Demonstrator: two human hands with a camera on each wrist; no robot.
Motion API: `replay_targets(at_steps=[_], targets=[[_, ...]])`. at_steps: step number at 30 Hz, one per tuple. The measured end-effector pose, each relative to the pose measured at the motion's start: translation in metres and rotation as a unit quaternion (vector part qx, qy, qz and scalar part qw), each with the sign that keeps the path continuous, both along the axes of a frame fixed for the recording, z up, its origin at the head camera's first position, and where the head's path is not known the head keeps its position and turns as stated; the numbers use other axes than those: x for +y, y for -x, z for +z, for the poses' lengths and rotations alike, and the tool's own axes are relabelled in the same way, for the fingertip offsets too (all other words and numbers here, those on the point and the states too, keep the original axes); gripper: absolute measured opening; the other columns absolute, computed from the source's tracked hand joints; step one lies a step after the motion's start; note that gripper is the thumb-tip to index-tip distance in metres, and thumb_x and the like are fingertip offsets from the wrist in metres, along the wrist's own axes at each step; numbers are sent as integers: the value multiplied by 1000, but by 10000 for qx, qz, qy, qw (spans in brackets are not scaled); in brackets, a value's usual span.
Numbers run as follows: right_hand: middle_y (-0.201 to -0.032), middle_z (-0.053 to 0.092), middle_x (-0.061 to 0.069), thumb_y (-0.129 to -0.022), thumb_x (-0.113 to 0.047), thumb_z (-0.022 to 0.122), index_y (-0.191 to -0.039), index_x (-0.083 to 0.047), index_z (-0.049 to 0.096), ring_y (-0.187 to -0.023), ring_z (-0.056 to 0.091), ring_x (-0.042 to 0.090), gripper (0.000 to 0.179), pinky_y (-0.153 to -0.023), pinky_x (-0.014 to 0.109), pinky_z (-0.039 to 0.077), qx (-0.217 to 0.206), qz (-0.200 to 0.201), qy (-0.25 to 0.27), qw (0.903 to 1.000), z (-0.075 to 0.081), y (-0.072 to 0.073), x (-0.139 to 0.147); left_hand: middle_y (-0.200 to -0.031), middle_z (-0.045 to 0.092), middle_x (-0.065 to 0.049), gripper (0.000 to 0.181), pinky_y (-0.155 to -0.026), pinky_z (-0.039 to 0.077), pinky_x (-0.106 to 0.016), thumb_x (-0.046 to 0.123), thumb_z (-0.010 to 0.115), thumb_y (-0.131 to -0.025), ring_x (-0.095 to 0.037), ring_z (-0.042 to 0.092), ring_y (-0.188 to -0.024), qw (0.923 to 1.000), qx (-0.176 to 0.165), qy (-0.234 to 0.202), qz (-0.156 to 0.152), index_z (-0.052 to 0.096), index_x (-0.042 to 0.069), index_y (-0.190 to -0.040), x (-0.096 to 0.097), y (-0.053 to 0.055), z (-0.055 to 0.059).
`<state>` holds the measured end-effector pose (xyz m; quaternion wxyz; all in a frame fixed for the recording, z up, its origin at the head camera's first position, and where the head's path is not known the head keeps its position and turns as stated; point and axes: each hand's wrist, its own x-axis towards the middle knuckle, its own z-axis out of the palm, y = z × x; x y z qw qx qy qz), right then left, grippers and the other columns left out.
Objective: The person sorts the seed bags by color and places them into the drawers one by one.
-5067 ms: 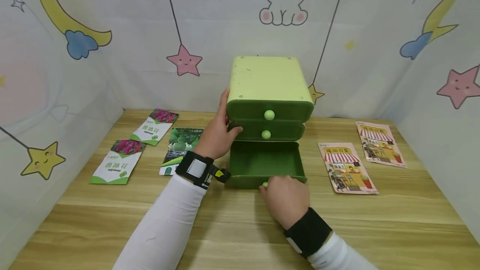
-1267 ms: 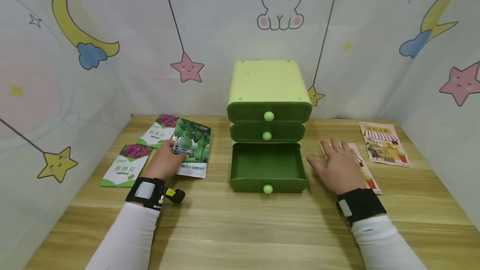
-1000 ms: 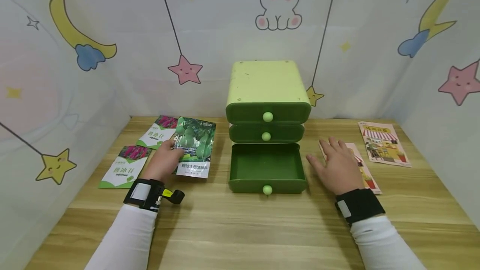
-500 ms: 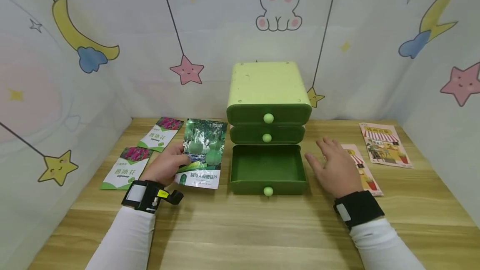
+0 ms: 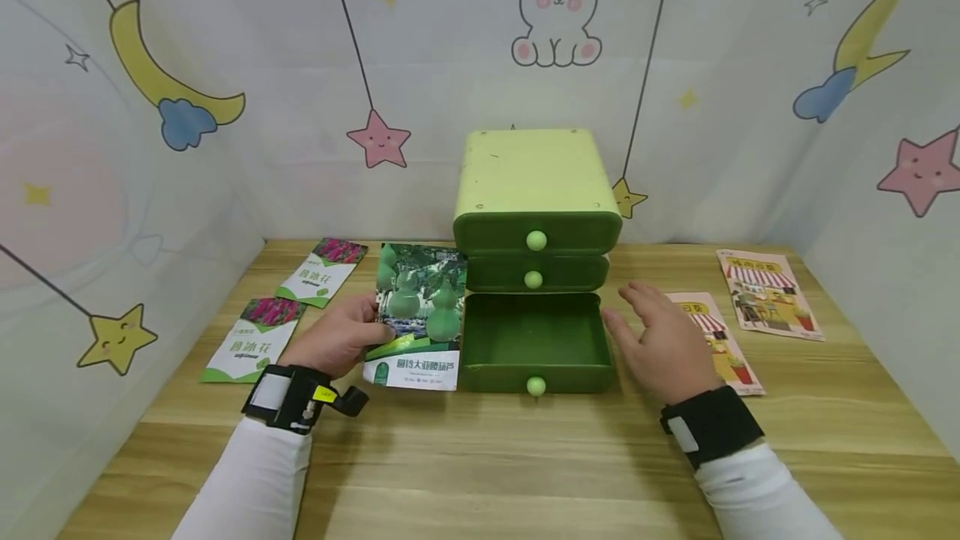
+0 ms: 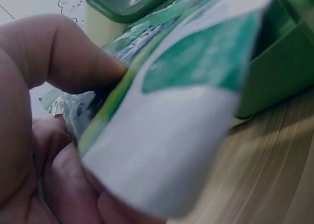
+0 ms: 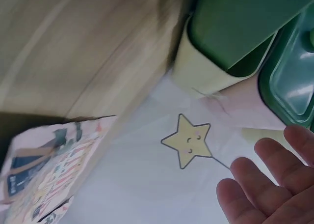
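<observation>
My left hand (image 5: pixel 337 340) pinches a green-and-white seed packet (image 5: pixel 422 315) with gourds pictured on it. In the left wrist view the thumb presses the packet's printed face (image 6: pixel 191 76) while the fingers curl behind it. The packet is tilted beside the pulled-out bottom drawer (image 5: pixel 495 379) of a small green chest of drawers (image 5: pixel 536 169), overlapping its left edge in the head view. My right hand (image 5: pixel 667 350) holds nothing; its fingers are extended near the drawer's right side, partly covering a pink seed packet (image 5: pixel 726 357). The drawer's inside shows bare green.
Two white-and-green flower packets (image 5: pixel 253 342) lie on the wooden table (image 5: pixel 465 465) at left. Another pink packet (image 5: pixel 772 294) lies at far right. The upper two drawers, each with a round knob (image 5: pixel 536 241), are closed. A printed cloth wall (image 5: pixel 450 48) encloses the back and sides.
The bottom drawer was pulled out by the right hand, which then let go and moved right. The left hand left the chest, picked up the gourd packet and carried it right, toward the drawer.
</observation>
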<state>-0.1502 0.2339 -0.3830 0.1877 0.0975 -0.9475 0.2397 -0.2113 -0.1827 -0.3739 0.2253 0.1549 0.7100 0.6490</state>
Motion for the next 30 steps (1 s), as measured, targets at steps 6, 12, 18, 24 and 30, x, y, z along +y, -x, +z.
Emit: replay_targets(at_steps=[6, 12, 18, 24, 30], targets=[[-128, 53, 21, -97, -46, 47, -127, -1, 55, -118, 44, 33, 55, -94, 56, 41, 138, 270, 164, 9994, 6, -4, -8, -118, 59, -20, 50, -84, 51, -34, -6, 51, -85, -33, 54, -106, 9984, -203, -114, -509, 38, -8, -133, 3, -3, 3], [-129, 54, 16, -97, -45, 47, -129, -2, 54, -120, 44, 28, 54, -94, 54, 41, 159, 628, 298, 9975, 7, -8, -16, -117, 60, -19, 52, -82, 52, -32, -6, 52, -84, -32, 55, -104, 9971, -201, -9, -728, 37, -8, -134, 3, -5, 3], [-131, 52, 14, -97, -47, 47, -133, -7, 51, -116, 47, 25, 55, -91, 52, 44, -92, 843, 486, 9952, 7, -14, -27, -119, 58, -21, 53, -77, 54, -39, -3, 54, -87, -36, 55, -103, 9971, -267, -114, -704, 36, -1, -137, 17, -12, 5], [-69, 58, 3, -96, -48, 46, -136, -13, 48, -42, 39, 14, 53, -49, 35, 42, -372, 979, 820, 9911, 8, -22, -41, -119, 58, -23, 48, -76, 54, -47, -1, 54, -92, -39, 56, -101, 9961, -298, -483, -674, 37, 1, -136, 36, -16, 3], [-115, 64, 5, -96, -45, 49, -136, -12, 48, -88, 58, 9, 52, -68, 38, 50, -366, 1183, 1179, 9853, 5, -27, -53, -118, 59, -23, 45, -73, 55, -46, -1, 54, -92, -39, 57, -98, 9961, -187, -676, -533, 40, 5, -135, 53, -23, 6]])
